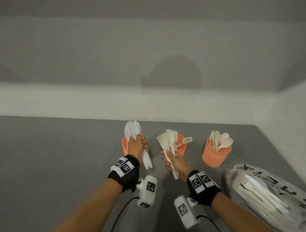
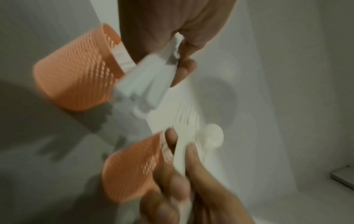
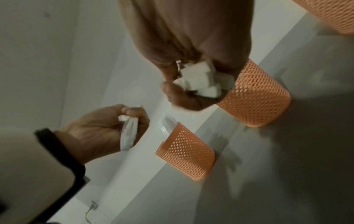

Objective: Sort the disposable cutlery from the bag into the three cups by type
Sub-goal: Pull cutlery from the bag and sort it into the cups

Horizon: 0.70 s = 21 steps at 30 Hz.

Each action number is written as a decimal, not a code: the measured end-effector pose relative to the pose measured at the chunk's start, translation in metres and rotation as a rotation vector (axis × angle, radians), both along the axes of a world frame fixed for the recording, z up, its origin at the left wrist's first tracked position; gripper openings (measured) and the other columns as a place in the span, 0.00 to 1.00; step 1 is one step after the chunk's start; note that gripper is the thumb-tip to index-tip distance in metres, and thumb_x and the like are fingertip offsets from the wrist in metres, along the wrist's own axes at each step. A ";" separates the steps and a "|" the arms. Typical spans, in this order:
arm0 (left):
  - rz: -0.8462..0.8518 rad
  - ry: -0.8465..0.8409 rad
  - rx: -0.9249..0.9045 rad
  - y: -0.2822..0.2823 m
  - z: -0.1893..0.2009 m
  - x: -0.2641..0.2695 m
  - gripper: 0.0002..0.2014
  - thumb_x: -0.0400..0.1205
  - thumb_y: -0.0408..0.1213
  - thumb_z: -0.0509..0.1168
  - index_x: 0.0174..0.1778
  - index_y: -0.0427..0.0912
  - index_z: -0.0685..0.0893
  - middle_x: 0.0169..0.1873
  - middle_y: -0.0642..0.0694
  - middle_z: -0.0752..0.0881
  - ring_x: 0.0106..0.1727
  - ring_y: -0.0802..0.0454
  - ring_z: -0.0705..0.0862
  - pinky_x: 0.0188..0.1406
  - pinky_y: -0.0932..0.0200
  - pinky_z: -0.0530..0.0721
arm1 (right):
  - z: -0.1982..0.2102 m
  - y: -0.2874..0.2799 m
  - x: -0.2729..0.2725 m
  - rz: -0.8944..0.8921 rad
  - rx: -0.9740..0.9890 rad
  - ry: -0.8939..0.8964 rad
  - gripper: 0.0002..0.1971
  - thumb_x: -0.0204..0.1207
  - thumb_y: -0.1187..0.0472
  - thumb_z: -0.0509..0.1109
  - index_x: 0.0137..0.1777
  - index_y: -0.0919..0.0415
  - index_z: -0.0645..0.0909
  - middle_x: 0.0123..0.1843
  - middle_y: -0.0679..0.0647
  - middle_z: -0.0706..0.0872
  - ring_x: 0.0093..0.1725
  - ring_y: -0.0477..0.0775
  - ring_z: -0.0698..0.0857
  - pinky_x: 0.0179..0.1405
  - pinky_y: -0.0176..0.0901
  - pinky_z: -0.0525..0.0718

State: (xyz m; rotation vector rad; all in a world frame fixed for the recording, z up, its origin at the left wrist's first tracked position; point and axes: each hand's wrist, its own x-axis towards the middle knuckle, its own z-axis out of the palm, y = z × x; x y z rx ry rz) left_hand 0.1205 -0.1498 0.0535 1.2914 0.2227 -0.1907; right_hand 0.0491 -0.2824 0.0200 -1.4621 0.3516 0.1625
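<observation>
My left hand grips a bundle of white knives upright, just over the left orange mesh cup. In the left wrist view the knife handles stick out below my fingers, beside that cup. My right hand holds several cream forks with a spoon among them in front of the middle cup, which has forks in it. The right cup holds spoons. The right wrist view shows the handle ends in my fist, next to the middle cup.
A clear plastic bag with black print lies at the right front of the grey table, with more cutlery inside. A white wall rises right behind the cups. Cables run from both wrist cameras toward me.
</observation>
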 end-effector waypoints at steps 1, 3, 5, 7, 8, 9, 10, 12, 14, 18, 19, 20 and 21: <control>0.032 -0.032 0.005 0.006 0.005 0.007 0.14 0.83 0.35 0.58 0.29 0.42 0.68 0.15 0.49 0.69 0.12 0.57 0.67 0.13 0.68 0.67 | 0.002 0.000 0.000 0.019 0.036 -0.002 0.15 0.86 0.52 0.51 0.53 0.57 0.79 0.22 0.50 0.71 0.16 0.42 0.72 0.17 0.33 0.74; 0.113 -0.123 0.061 0.016 0.022 0.020 0.19 0.82 0.40 0.64 0.25 0.42 0.68 0.08 0.52 0.69 0.09 0.58 0.66 0.12 0.70 0.67 | 0.005 -0.001 0.000 0.054 0.092 -0.002 0.16 0.86 0.53 0.50 0.54 0.57 0.79 0.19 0.48 0.72 0.17 0.42 0.75 0.19 0.34 0.78; 0.179 -0.213 0.107 0.023 0.040 0.032 0.21 0.79 0.47 0.66 0.23 0.42 0.70 0.07 0.52 0.70 0.10 0.59 0.68 0.14 0.70 0.71 | 0.006 -0.002 0.002 0.074 0.093 0.000 0.16 0.86 0.53 0.50 0.56 0.56 0.79 0.18 0.46 0.72 0.16 0.41 0.72 0.19 0.34 0.76; 0.245 -0.290 0.123 0.027 0.049 0.047 0.23 0.78 0.50 0.67 0.22 0.43 0.69 0.08 0.54 0.70 0.12 0.58 0.69 0.17 0.69 0.73 | 0.007 -0.003 0.004 0.073 0.079 0.009 0.17 0.86 0.51 0.49 0.57 0.53 0.80 0.18 0.45 0.70 0.15 0.40 0.67 0.16 0.32 0.70; 0.270 -0.318 0.131 0.027 0.051 0.053 0.24 0.78 0.51 0.67 0.22 0.43 0.69 0.08 0.54 0.70 0.12 0.58 0.70 0.18 0.69 0.73 | 0.007 -0.004 0.005 0.063 0.088 0.019 0.17 0.86 0.50 0.50 0.56 0.52 0.81 0.19 0.45 0.69 0.15 0.39 0.64 0.14 0.30 0.66; 0.282 -0.333 0.150 0.027 0.052 0.059 0.24 0.78 0.52 0.67 0.22 0.42 0.69 0.08 0.54 0.70 0.13 0.58 0.70 0.19 0.67 0.74 | 0.007 -0.005 0.007 0.047 0.109 0.029 0.17 0.86 0.50 0.50 0.55 0.52 0.81 0.19 0.45 0.68 0.15 0.39 0.63 0.12 0.29 0.62; 0.284 -0.349 0.169 0.026 0.050 0.064 0.24 0.78 0.52 0.67 0.22 0.42 0.70 0.09 0.54 0.70 0.13 0.57 0.70 0.21 0.66 0.75 | 0.008 -0.006 0.009 0.033 0.135 0.037 0.18 0.86 0.50 0.49 0.54 0.52 0.81 0.19 0.45 0.66 0.14 0.39 0.61 0.11 0.29 0.60; 0.259 -0.370 0.234 0.024 0.043 0.071 0.24 0.78 0.52 0.67 0.22 0.40 0.71 0.12 0.50 0.73 0.14 0.58 0.72 0.24 0.64 0.77 | 0.012 -0.008 0.011 0.009 0.180 0.053 0.18 0.86 0.51 0.48 0.53 0.53 0.80 0.17 0.45 0.65 0.13 0.39 0.60 0.11 0.27 0.57; 0.225 -0.368 0.300 0.023 0.028 0.075 0.24 0.78 0.52 0.67 0.25 0.36 0.74 0.17 0.44 0.75 0.15 0.61 0.73 0.24 0.70 0.77 | 0.014 -0.008 0.013 0.002 0.201 0.073 0.18 0.86 0.50 0.48 0.52 0.53 0.79 0.16 0.45 0.64 0.12 0.39 0.60 0.11 0.26 0.56; 0.172 -0.360 0.336 0.024 -0.004 0.072 0.15 0.76 0.43 0.72 0.28 0.40 0.77 0.24 0.44 0.80 0.26 0.53 0.79 0.28 0.66 0.79 | 0.019 -0.008 0.014 -0.016 0.203 0.103 0.17 0.85 0.49 0.48 0.48 0.54 0.77 0.16 0.46 0.65 0.11 0.40 0.60 0.10 0.27 0.56; 0.163 -0.369 0.363 0.026 -0.011 0.071 0.13 0.75 0.40 0.73 0.29 0.42 0.76 0.25 0.44 0.81 0.28 0.51 0.80 0.31 0.63 0.79 | 0.020 -0.008 0.015 -0.023 0.188 0.106 0.18 0.85 0.48 0.48 0.48 0.55 0.76 0.17 0.46 0.65 0.12 0.40 0.60 0.10 0.28 0.56; 0.157 -0.386 0.394 0.027 -0.017 0.071 0.13 0.74 0.38 0.73 0.30 0.45 0.75 0.27 0.44 0.81 0.31 0.49 0.81 0.36 0.61 0.79 | 0.020 -0.007 0.016 -0.028 0.159 0.104 0.18 0.85 0.48 0.48 0.48 0.55 0.76 0.17 0.46 0.66 0.12 0.40 0.60 0.10 0.28 0.57; 0.146 -0.404 0.435 0.028 -0.022 0.071 0.13 0.75 0.37 0.73 0.31 0.47 0.74 0.28 0.44 0.82 0.34 0.48 0.81 0.40 0.60 0.79 | 0.019 -0.007 0.016 -0.031 0.122 0.099 0.17 0.85 0.49 0.48 0.49 0.56 0.75 0.17 0.46 0.66 0.12 0.40 0.60 0.10 0.28 0.57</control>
